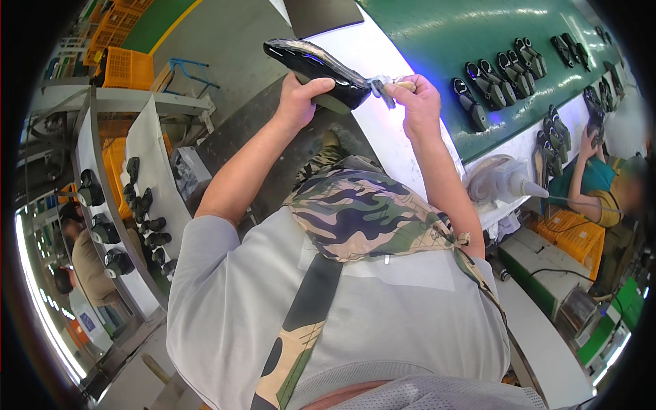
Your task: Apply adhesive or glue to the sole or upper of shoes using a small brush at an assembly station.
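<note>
My left hand (299, 102) is closed round a glossy black shoe (314, 68), held tilted in the air beside the white bench edge. The sole edge looks pale and turns upward. My right hand (418, 102) pinches a crumpled grey rag (383, 89) that touches the shoe's end nearest it. A short tan piece, like a handle end, shows between those fingers; its kind I cannot make out.
A green conveyor belt (424, 41) at the right carries several dark shoes (468, 102). Near my right forearm stands a translucent squeeze bottle (502, 181). A co-worker (608, 184) handles a shoe at the far right. Racks with shoes (106, 229) and orange crates (130, 68) line the left.
</note>
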Demonstrator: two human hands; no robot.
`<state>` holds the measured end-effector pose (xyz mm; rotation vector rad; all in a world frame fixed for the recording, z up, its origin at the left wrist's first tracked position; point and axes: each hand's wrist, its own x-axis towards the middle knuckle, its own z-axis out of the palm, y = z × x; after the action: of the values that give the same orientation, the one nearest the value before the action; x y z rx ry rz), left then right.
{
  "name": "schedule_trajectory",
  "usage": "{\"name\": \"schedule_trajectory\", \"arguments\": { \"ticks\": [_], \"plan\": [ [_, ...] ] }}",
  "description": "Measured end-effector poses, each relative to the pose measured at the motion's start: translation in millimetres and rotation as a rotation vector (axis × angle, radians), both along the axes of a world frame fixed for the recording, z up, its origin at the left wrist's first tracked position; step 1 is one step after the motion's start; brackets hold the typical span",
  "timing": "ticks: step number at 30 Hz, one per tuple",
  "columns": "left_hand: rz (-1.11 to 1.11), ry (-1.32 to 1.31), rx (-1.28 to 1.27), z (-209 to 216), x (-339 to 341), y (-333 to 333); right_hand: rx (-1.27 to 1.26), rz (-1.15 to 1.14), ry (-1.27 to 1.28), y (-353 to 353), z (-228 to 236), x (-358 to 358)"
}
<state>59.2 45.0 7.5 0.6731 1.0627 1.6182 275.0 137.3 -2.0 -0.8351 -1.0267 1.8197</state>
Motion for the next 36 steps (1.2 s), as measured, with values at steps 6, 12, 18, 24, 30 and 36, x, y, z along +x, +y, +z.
{"name": "schedule_trajectory", "arguments": {
  "ticks": [6, 12, 18, 24, 30, 36],
  "plan": [
    [0.179, 0.385, 0.096, 10, -10, -7, -0.055, -0.014, -0.114, 2, 0, -37],
    [0.307, 0.639, 0.086, -3, -37, -12, -0.07, 0.077, -0.133, 9, -1, -83],
    [0.445, 0.742, 0.143, 65, -86, -30, -0.12, 0.208, 0.032, 21, 23, -117],
    [0.815, 0.864, -0.136, 211, -218, -71, -0.257, 0.246, 0.056, 41, -7, -113],
    [1.16, 0.955, -0.49, 321, -413, -218, -0.321, 0.261, 0.015, 43, -44, -95],
    [1.265, 1.072, -1.145, 341, -472, -302, -0.36, 0.181, -0.075, 46, -74, -72]
  ]
}}
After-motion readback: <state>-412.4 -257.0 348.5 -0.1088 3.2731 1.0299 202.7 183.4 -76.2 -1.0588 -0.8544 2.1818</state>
